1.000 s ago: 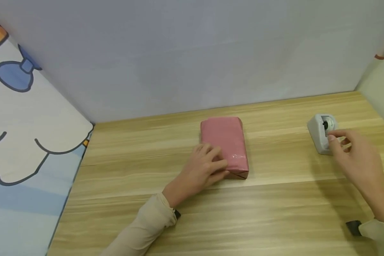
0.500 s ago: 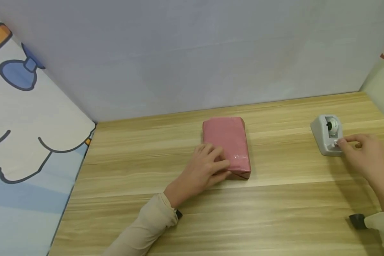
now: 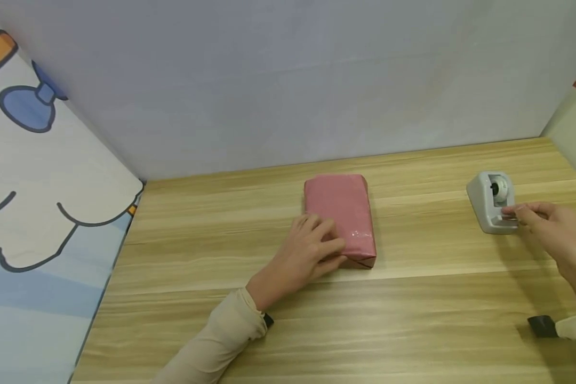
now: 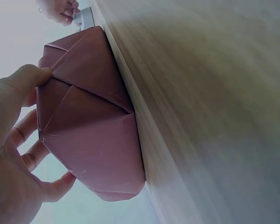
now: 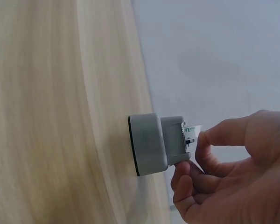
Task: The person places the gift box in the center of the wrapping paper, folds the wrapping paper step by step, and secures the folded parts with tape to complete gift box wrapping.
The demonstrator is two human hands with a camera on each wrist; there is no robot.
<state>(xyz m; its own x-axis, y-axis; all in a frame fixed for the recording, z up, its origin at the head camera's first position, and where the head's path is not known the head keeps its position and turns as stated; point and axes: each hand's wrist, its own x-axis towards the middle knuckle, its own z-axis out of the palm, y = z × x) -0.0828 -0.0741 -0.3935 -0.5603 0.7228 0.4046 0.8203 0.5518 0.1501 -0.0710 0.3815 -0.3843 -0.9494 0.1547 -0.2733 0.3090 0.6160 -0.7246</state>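
A flat pink wrapped parcel [image 3: 341, 197] lies on the wooden table in the head view. My left hand [image 3: 300, 256] holds it at its near left corner, bent fingers on top. In the left wrist view the thumb [image 4: 30, 77] presses at the folded end of the paper. Further right stands a grey tape dispenser [image 3: 481, 208] with a roll of tape [image 3: 500, 189] in it. My right hand [image 3: 557, 229] is at its front end. The right wrist view shows thumb and forefinger pinching the clear tape [image 5: 192, 132] just by the cutter, other fingers curled beneath.
The wooden tabletop [image 3: 393, 320] runs back to a pale grey wall [image 3: 288, 96]. A panel with cartoon drawings [image 3: 43, 181] borders the left side. A strip of clear tape [image 3: 360, 234] shines on the parcel's near end.
My right hand has shifted from over the dispenser to its front end, its fingers now closed together at the cutter. The left hand stays on the parcel.
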